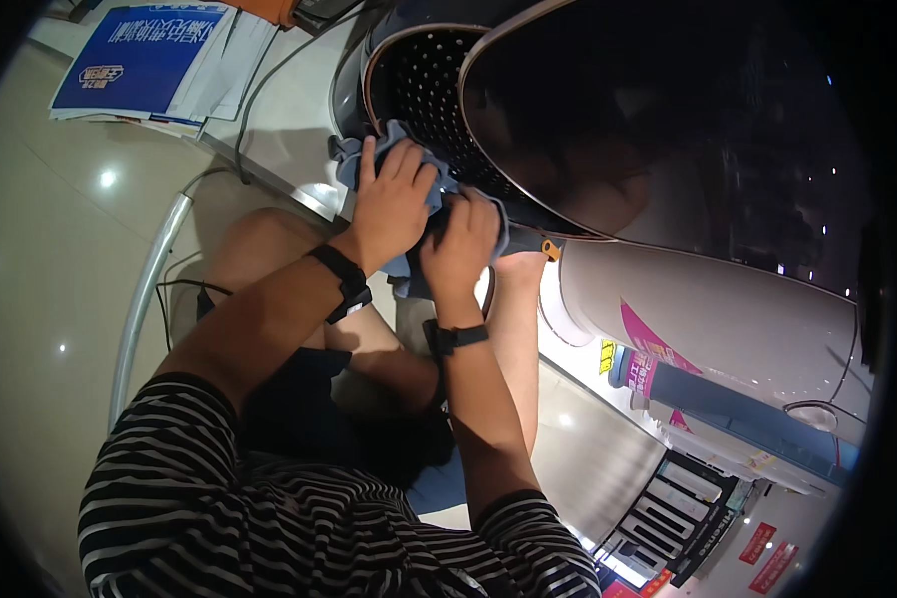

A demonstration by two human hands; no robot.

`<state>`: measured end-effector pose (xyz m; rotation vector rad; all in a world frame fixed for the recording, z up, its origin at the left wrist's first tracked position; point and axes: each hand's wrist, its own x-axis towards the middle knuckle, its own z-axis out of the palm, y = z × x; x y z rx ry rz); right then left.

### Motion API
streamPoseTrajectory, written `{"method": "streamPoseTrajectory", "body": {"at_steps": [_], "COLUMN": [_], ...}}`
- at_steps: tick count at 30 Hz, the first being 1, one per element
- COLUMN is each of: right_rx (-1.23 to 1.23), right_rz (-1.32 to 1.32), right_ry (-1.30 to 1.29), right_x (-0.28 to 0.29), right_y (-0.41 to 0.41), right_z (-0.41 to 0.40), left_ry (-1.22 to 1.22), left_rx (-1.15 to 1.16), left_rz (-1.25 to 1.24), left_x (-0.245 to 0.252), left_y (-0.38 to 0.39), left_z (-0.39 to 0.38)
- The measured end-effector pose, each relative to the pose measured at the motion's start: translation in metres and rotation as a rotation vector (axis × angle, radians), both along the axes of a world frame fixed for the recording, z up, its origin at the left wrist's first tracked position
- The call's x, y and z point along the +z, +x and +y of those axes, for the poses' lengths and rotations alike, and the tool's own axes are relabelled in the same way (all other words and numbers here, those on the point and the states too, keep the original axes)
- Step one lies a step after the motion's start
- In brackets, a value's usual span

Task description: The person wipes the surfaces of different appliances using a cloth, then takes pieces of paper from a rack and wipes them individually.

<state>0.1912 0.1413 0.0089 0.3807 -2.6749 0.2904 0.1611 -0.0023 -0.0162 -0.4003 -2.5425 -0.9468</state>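
A bunched blue-grey cloth point(350, 166) lies under both hands at the lower edge of a dark, glossy appliance point(613, 127) with a curved metallic trim. My left hand point(395, 205) presses on the cloth with its fingers spread a little. Close to its right, my right hand point(460, 243) has bent fingers over another fold of the cloth; the fingertips are partly hidden. Just above the hands is the appliance's perforated black panel point(430, 86). Black bands are on both wrists.
Blue and white printed papers point(146, 60) lie on a white platform point(291, 112) at upper left, beside a dark cable. A grey tube point(146, 299) runs along the left floor. White cylindrical appliances point(703, 314) stand at right, with a display rack point(658, 516) beyond.
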Motion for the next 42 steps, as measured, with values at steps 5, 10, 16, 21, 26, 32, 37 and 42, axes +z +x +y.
{"method": "streamPoseTrajectory", "body": {"at_steps": [5,10,16,21,26,32,37,42], "right_rx": [0.044,0.109,-0.013,-0.243,-0.282,-0.371,-0.274,-0.385], "right_rz": [-0.031,-0.218,-0.229,-0.156,-0.156,-0.219,-0.209,-0.226], "right_ry": [-0.128,-0.194,-0.356,-0.449,-0.391,-0.378,-0.452,-0.476], "right_x": [-0.03,-0.05,-0.054,-0.056,-0.065,-0.081,-0.085,-0.087], "right_y": [0.008,0.041,0.067,0.072,0.078,0.08,0.05,0.045], "right_z": [-0.008,0.0,0.024,0.011,-0.005,-0.012,0.006,-0.009], "left_ry": [0.122,0.285,0.58,0.511,0.516,0.671,0.694,0.691], "left_rx": [-0.195,-0.286,0.099,0.603,0.839,0.539,0.388,0.379], "left_rz": [0.011,-0.107,0.261,0.106,0.031,0.024,-0.087,0.141], "left_x": [-0.004,-0.006,-0.003,-0.01,-0.038,-0.06,-0.051,-0.057], "left_y": [0.001,-0.008,-0.021,-0.037,-0.071,-0.058,-0.034,-0.063], "left_z": [-0.005,-0.028,-0.062,-0.064,-0.062,-0.024,-0.01,-0.023]}}
